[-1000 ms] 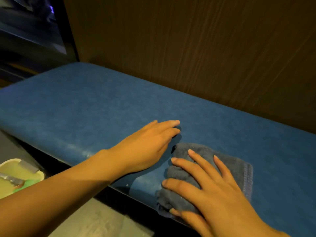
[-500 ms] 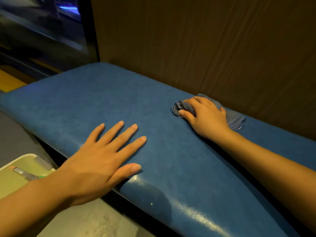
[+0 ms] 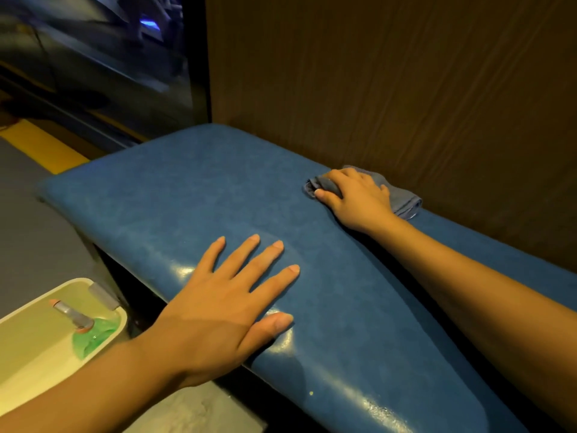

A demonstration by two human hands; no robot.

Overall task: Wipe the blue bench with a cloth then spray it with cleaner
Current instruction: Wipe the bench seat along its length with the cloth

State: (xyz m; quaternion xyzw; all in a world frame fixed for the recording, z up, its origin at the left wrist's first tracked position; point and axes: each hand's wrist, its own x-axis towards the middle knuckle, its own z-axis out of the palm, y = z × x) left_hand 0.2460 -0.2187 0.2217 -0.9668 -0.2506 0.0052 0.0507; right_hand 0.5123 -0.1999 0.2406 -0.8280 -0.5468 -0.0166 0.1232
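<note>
The blue padded bench (image 3: 193, 195) runs from the left middle to the lower right. A grey-blue cloth (image 3: 402, 198) lies bunched at the bench's back edge, against the wooden wall. My right hand (image 3: 356, 198) presses down on the cloth, fingers curled over its left end. My left hand (image 3: 231, 304) lies flat on the bench's front edge with fingers spread, holding nothing. The cleaner's spray bottle (image 3: 84, 329), with a grey nozzle and green liquid, lies in a pale tray at the lower left.
The pale tray (image 3: 37, 335) sits on the floor beside the bench's front. A brown wood-panel wall (image 3: 406, 89) backs the bench. A dark glass pane (image 3: 93, 57) and a yellow floor stripe (image 3: 43, 145) lie to the left.
My right hand slid the cloth from the bench's front edge to its back edge by the wall. My left hand moved back to the front edge and spread flat. The view shifted left.
</note>
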